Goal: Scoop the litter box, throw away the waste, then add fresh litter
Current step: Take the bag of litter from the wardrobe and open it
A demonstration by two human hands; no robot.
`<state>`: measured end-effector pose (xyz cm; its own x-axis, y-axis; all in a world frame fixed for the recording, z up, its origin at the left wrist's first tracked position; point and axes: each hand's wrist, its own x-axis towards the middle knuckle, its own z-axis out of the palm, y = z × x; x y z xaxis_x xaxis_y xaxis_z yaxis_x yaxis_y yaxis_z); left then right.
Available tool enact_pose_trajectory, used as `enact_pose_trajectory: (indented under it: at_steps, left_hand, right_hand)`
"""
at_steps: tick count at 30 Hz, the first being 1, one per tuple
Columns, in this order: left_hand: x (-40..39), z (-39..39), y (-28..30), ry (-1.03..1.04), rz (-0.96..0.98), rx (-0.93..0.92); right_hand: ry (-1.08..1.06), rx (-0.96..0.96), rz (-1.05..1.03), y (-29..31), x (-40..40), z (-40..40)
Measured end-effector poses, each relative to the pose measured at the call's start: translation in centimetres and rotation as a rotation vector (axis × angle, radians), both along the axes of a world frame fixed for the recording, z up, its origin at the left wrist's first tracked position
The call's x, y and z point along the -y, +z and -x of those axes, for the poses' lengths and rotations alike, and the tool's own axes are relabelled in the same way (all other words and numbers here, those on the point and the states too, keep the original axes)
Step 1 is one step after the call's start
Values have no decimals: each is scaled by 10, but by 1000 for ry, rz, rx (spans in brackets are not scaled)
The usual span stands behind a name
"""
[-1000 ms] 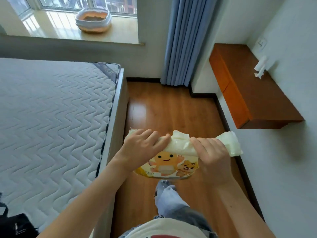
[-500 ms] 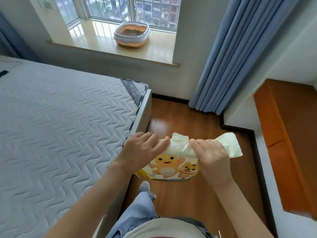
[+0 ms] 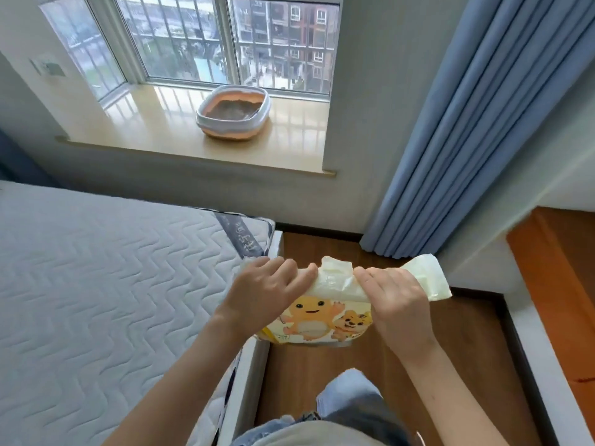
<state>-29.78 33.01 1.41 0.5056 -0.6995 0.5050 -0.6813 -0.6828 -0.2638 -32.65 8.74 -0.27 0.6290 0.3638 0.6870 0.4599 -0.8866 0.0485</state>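
Since the earlier frame the litter box [image 3: 232, 111] on the windowsill [image 3: 161, 136] sits nearer, both hands unmoved: left hand [image 3: 261, 294] and right hand [image 3: 391, 299] grip the litter bag [image 3: 325, 312] top; keep it upright and pull apart evenly to avoid spilling.

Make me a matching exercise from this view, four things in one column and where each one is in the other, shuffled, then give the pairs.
Things:
1. litter box
2. litter bag
3. curtain
4. mattress

Places:
A. hanging right of the window
B. on the windowsill
C. left of the person
D. gripped at its top by the left hand and right hand

Pairs: 1-B, 2-D, 3-A, 4-C
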Motion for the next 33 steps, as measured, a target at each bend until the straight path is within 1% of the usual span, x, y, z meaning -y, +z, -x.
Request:
enact_pose_trajectory:
  at_steps: [3,8,12,17,21,26,33]
  left_hand:
    - [2,-58,-5,39,22,29]
    - [17,-153,-14,109,10,0]
    - [32,-218,-10,192,36,-19]
    - [39,-300,1,304,97,-55]
    - [33,-368,5,363,104,-55]
    - [10,-451,-10,413,144,1]
    - [-33,-551,-12,492,111,-8]
  right_hand:
    - [46,20,-23,-2,1,-66]
    - [149,5,-17,-8,18,-183]
    - [236,7,-54,-8,31,-271]
    - [333,-34,-34,5,32,-383]
    - [386,-21,-32,7,21,-463]
    - [451,-29,-42,-6,-5,-558]
    - [509,-69,-56,-8,-56,-667]
